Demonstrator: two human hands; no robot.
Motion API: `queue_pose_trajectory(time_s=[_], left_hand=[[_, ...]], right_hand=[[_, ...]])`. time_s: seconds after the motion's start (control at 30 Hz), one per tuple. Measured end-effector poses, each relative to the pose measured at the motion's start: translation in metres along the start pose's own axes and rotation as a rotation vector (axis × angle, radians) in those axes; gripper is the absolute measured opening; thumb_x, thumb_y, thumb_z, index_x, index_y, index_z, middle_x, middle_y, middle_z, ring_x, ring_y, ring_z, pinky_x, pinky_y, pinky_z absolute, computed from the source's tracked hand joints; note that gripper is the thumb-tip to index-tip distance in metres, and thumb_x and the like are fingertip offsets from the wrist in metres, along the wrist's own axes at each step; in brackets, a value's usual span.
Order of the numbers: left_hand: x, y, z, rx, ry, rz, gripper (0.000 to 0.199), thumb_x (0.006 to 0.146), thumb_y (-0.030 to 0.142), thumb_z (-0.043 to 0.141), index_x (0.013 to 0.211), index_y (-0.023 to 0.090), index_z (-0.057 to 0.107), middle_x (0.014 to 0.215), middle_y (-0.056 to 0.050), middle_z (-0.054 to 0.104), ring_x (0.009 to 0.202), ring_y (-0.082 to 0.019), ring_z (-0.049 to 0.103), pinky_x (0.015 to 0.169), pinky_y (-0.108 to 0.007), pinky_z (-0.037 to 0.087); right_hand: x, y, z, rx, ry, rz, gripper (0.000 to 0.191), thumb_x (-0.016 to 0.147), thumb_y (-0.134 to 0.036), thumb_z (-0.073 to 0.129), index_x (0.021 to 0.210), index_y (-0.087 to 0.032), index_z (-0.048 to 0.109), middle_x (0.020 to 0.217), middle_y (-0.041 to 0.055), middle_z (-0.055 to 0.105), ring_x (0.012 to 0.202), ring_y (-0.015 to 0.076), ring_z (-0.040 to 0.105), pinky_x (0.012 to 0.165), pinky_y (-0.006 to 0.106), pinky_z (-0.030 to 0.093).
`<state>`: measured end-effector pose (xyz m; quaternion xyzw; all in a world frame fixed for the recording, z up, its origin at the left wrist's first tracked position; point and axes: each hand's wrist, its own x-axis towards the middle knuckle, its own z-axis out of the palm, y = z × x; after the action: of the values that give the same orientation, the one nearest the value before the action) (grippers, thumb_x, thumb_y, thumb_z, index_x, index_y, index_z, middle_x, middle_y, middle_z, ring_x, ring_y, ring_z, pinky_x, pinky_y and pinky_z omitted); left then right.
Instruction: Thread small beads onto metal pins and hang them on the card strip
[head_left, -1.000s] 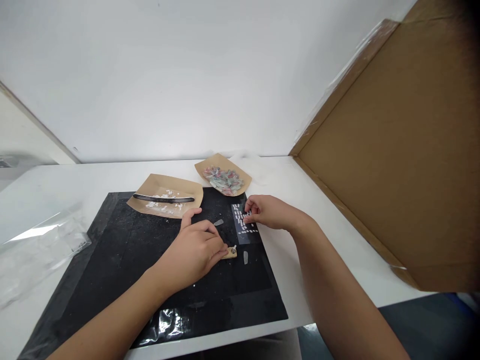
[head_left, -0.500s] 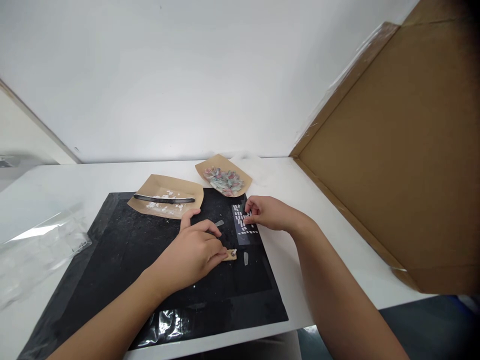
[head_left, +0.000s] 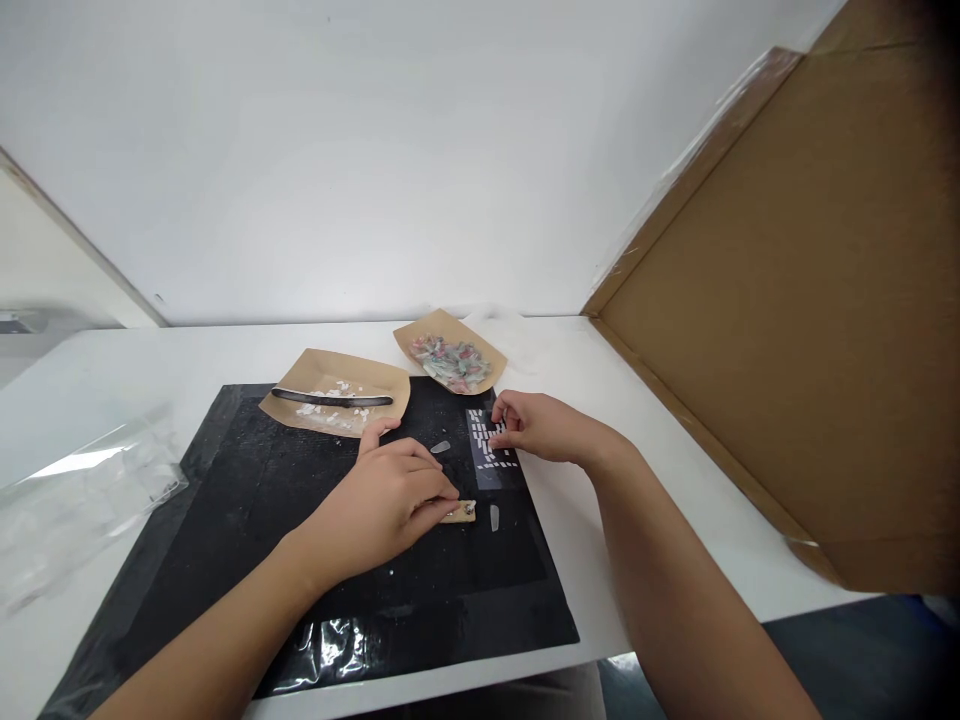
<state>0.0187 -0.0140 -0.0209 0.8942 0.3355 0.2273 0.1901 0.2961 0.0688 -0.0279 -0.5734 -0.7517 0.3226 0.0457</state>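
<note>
Wooden strip (head_left: 463, 512) lies within the left hand's grip (head_left: 448, 503), its end exposed.

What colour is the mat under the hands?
The mat is black, with shiny patches near its front edge. It shows best in the head view.

The mat (head_left: 247, 520) is black, the trays (head_left: 390, 378) plain brown, and the wall (head_left: 375, 160) white.
</note>
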Motion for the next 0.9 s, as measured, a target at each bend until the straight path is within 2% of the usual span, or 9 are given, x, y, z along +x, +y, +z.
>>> queue_pose_trajectory(time_s=[0.13, 0.23, 0.3, 0.37, 0.43, 0.5, 0.67, 0.8, 0.9], left_hand=[[0.003, -0.001, -0.003, -0.040, 0.168, -0.029, 0.009, 0.100, 0.030, 0.069, 0.097, 0.025, 0.077, 0.092, 0.001, 0.080, 0.086, -0.016, 0.071, 0.118, -0.050, 0.030], [0.005, 0.001, -0.007, -0.138, 0.390, -0.097, 0.010, 0.098, 0.029, 0.070, 0.095, 0.024, 0.078, 0.097, -0.003, 0.077, 0.093, -0.018, 0.071, 0.099, -0.039, 0.049], [0.006, 0.003, -0.010, -0.210, 0.512, -0.174, 0.010, 0.096, 0.030, 0.072, 0.096, 0.024, 0.080, 0.099, -0.006, 0.073, 0.100, -0.020, 0.069, 0.087, -0.033, 0.055], [0.006, 0.006, -0.012, -0.301, 0.578, -0.245, 0.011, 0.095, 0.031, 0.073, 0.097, 0.024, 0.081, 0.095, -0.005, 0.068, 0.090, -0.018, 0.069, 0.079, -0.030, 0.057], [0.006, 0.007, -0.013, -0.399, 0.612, -0.284, 0.012, 0.095, 0.033, 0.073, 0.096, 0.022, 0.080, 0.091, -0.003, 0.065, 0.073, -0.013, 0.067, 0.071, -0.028, 0.057], [0.005, 0.007, -0.013, -0.448, 0.632, -0.301, 0.013, 0.095, 0.033, 0.073, 0.096, 0.022, 0.080, 0.089, -0.001, 0.064, 0.064, -0.010, 0.065, 0.066, -0.026, 0.056], [0.005, 0.007, -0.013, -0.439, 0.596, -0.300, 0.015, 0.097, 0.034, 0.071, 0.096, 0.023, 0.081, 0.086, -0.001, 0.067, 0.068, -0.011, 0.067, 0.068, -0.025, 0.056], [0.006, 0.008, -0.014, -0.516, 0.530, -0.319, 0.018, 0.098, 0.034, 0.069, 0.092, 0.020, 0.079, 0.081, -0.001, 0.068, 0.064, -0.010, 0.067, 0.063, -0.023, 0.054], [0.008, 0.010, -0.014, -0.576, 0.514, -0.326, 0.018, 0.097, 0.031, 0.070, 0.087, 0.019, 0.078, 0.080, -0.001, 0.069, 0.064, -0.011, 0.068, 0.060, -0.021, 0.054]], right_hand=[[-0.005, -0.001, -0.008, -0.024, 0.005, -0.105, 0.026, 0.089, -0.041, 0.077, 0.102, -0.023, 0.063, 0.081, 0.0006, 0.070, 0.068, 0.0175, 0.061, 0.059, 0.029, 0.040], [-0.011, -0.010, -0.013, 0.041, 0.124, -0.255, 0.034, 0.091, -0.053, 0.074, 0.101, -0.022, 0.063, 0.080, 0.0003, 0.068, 0.070, 0.0173, 0.061, 0.062, 0.029, 0.043], [-0.015, -0.022, -0.012, 0.096, 0.246, -0.396, 0.037, 0.091, -0.057, 0.073, 0.102, -0.022, 0.065, 0.083, 0.0009, 0.067, 0.076, 0.0176, 0.062, 0.069, 0.030, 0.046], [-0.020, -0.038, -0.006, 0.174, 0.248, -0.545, 0.036, 0.093, -0.054, 0.072, 0.108, -0.022, 0.065, 0.090, 0.0020, 0.067, 0.081, 0.0176, 0.063, 0.074, 0.030, 0.048], [-0.024, -0.054, 0.004, 0.215, 0.187, -0.641, 0.035, 0.094, -0.052, 0.071, 0.113, -0.022, 0.064, 0.096, 0.0029, 0.067, 0.085, 0.0181, 0.063, 0.077, 0.031, 0.049], [-0.027, -0.067, 0.015, 0.245, 0.174, -0.718, 0.037, 0.093, -0.052, 0.072, 0.114, -0.023, 0.063, 0.097, 0.0030, 0.067, 0.084, 0.0181, 0.062, 0.076, 0.031, 0.049], [-0.026, -0.079, 0.032, 0.228, 0.232, -0.779, 0.019, 0.104, -0.042, 0.061, 0.099, -0.023, 0.061, 0.088, 0.0002, 0.066, 0.077, 0.0152, 0.060, 0.070, 0.027, 0.045], [-0.023, -0.076, 0.033, 0.160, 0.330, -0.800, 0.022, 0.108, -0.035, 0.051, 0.093, -0.022, 0.059, 0.082, 0.0000, 0.064, 0.075, 0.0148, 0.059, 0.070, 0.027, 0.042], [-0.023, -0.075, 0.033, 0.164, 0.333, -0.804, 0.026, 0.110, -0.032, 0.045, 0.092, -0.021, 0.059, 0.081, 0.0010, 0.064, 0.076, 0.0153, 0.059, 0.071, 0.028, 0.043]])
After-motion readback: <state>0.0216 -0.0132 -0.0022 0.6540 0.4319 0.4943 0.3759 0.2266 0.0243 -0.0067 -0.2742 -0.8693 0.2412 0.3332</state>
